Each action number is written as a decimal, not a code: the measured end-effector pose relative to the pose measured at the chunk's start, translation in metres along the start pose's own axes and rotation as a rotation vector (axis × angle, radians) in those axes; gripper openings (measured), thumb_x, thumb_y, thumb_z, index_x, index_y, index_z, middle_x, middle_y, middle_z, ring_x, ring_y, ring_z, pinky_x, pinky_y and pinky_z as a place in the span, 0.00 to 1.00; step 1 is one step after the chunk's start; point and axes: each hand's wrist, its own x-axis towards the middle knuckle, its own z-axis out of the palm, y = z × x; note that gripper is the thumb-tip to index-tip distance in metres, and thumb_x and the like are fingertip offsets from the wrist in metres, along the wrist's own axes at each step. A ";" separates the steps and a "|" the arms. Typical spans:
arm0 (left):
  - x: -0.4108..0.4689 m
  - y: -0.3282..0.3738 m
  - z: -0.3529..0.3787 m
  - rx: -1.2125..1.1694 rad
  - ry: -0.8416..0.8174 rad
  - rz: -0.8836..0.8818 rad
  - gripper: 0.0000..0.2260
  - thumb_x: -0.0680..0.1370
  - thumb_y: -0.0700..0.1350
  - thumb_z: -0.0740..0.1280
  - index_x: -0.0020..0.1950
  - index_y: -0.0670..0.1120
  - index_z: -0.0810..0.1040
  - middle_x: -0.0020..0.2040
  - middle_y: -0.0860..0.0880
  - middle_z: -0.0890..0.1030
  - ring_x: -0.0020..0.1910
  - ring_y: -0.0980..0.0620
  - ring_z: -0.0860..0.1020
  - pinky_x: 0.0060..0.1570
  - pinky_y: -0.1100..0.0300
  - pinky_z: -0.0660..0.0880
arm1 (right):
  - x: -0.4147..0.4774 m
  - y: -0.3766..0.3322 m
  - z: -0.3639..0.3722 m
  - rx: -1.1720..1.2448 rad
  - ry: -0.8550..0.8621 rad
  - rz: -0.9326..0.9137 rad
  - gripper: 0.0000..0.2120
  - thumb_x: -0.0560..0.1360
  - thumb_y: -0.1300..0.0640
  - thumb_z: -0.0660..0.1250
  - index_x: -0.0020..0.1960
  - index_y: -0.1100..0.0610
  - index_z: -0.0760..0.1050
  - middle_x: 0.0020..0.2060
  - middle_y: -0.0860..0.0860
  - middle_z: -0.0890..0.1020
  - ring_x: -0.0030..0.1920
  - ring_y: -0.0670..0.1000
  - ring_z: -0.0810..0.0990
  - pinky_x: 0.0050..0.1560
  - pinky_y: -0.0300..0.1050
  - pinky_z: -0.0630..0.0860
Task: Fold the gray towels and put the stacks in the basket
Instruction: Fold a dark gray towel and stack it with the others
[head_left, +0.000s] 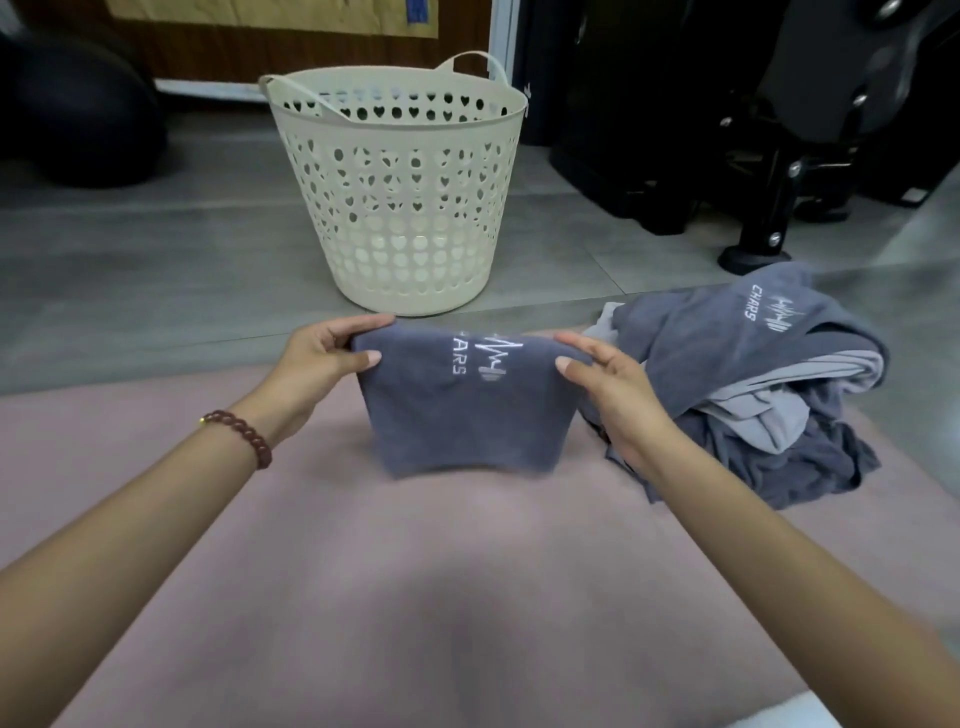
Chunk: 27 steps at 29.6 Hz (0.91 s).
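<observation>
Early going, I judge: the left hand (332, 353) and right hand (608, 384) pinch one part-folded gray towel (462, 410) by its top corners, while a crumpled pile (753, 384) lies unfolded nearby.

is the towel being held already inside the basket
No, the left hand and right hand hold the towel over the pink mat, short of the basket.

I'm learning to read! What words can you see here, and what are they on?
"CHARS", white, beside a zigzag logo, on the top towel of the pile.
"ARS", first letters lost over the fold, on the held towel.
Blue mark on the brown paper: too blurred to read.
</observation>
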 end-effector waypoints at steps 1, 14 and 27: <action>-0.001 0.000 -0.001 0.003 0.003 0.017 0.20 0.72 0.25 0.64 0.56 0.46 0.78 0.44 0.62 0.83 0.46 0.66 0.79 0.48 0.73 0.73 | -0.002 0.001 0.002 0.001 0.029 -0.045 0.14 0.75 0.65 0.66 0.59 0.54 0.77 0.56 0.50 0.81 0.58 0.45 0.78 0.61 0.37 0.72; -0.151 -0.151 0.007 0.157 -0.194 -0.434 0.14 0.72 0.23 0.62 0.44 0.41 0.79 0.35 0.52 0.79 0.31 0.62 0.72 0.32 0.72 0.67 | -0.141 0.184 -0.002 -0.582 -0.087 0.091 0.23 0.62 0.43 0.61 0.53 0.21 0.68 0.41 0.43 0.78 0.38 0.42 0.73 0.53 0.52 0.70; -0.114 -0.149 0.030 0.122 -0.004 -0.228 0.16 0.77 0.34 0.63 0.55 0.53 0.64 0.51 0.45 0.77 0.46 0.57 0.78 0.45 0.67 0.76 | -0.064 0.154 0.017 -0.228 0.149 0.405 0.09 0.76 0.61 0.66 0.54 0.65 0.76 0.46 0.59 0.81 0.48 0.56 0.80 0.50 0.48 0.77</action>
